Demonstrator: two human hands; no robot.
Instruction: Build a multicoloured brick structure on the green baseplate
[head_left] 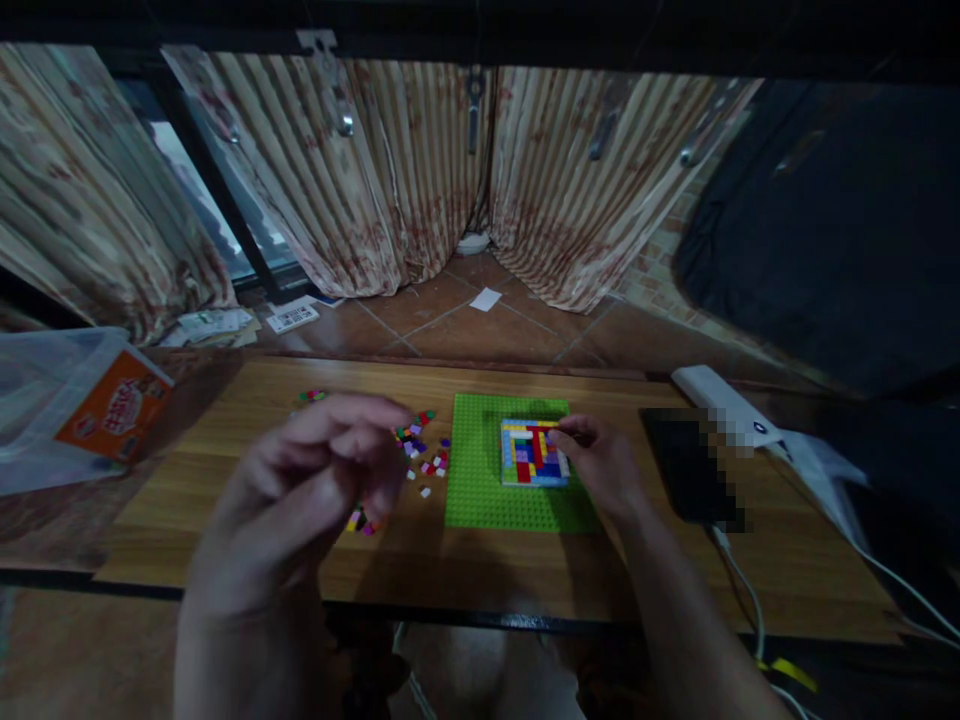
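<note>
On the table lies a green studded baseplate (476, 460). A square, low build of toy building bricks (534, 455) stands on it, with a light rim and red, yellow, blue and purple bricks inside. My right hand (600, 460) reaches in from the right, its thumb and index finger closed on the build's upper right corner. Whether a loose brick is between those fingertips is hidden. Raised nearer the camera, my left hand (315, 480) is blurred, its fingers bent; what they hold, if anything, cannot be made out. Behind it are scattered loose bricks (412, 447).
Right of the baseplate lie a dark tablet-like device (675, 465) with a white cable (739, 575) and a long white object (716, 400). A clear plastic box (45, 400) with an orange label stands at the left. Striped curtains (420, 180) hang beyond the wooden table (202, 480).
</note>
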